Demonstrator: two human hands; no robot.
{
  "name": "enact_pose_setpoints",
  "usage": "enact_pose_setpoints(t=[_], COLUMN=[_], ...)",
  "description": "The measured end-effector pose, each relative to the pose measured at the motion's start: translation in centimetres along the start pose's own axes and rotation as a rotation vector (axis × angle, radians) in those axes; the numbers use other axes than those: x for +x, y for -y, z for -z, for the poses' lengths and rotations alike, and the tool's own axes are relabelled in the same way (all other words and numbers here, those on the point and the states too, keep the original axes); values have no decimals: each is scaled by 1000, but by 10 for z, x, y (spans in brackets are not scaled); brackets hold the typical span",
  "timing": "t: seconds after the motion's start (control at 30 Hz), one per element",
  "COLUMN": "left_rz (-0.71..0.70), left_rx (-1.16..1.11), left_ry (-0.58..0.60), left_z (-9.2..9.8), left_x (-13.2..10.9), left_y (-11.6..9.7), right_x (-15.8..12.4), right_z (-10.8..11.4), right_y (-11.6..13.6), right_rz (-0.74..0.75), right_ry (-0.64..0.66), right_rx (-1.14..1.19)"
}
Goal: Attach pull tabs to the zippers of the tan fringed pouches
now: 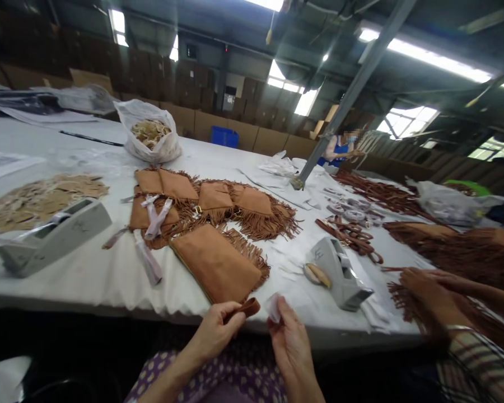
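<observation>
At the table's front edge, my left hand is closed round a looped brown leather strap. To its right, my right hand pinches a small piece of thin white wrapping between thumb and fingers. A flat tan leather pouch with fringe lies just beyond my left hand. Behind it are more fringed tan pouches, heaped together. Wrapped strips rest on and beside the pouches at the left.
Grey tape dispensers stand left and right. A white bag of tan pieces sits behind. At right, a person's hands work over brown fringe. Leather straps lie nearby, and a metal post rises beyond.
</observation>
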State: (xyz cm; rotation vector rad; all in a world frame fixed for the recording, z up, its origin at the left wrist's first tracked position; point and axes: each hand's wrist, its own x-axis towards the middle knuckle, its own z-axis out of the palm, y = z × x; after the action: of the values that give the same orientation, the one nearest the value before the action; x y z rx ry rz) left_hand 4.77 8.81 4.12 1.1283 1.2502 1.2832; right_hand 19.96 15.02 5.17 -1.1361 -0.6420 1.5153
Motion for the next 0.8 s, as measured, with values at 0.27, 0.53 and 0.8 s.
enact_pose_setpoints(t=[0.27,0.53,0.8], left_rz=[5,-4,-8], left_rx=[-49,-9,63], left_ry=[13,-33,-59], left_z=[-4,-3,-6], left_x=[3,6,9], left_y=[6,5,11], right_x=[6,8,0], right_z=[-18,-18,-16], right_y=[-11,-23,-32], right_rz=[-24,-8,73], right_ry=[-89,-45,72], right_rx=[61,16,-162])
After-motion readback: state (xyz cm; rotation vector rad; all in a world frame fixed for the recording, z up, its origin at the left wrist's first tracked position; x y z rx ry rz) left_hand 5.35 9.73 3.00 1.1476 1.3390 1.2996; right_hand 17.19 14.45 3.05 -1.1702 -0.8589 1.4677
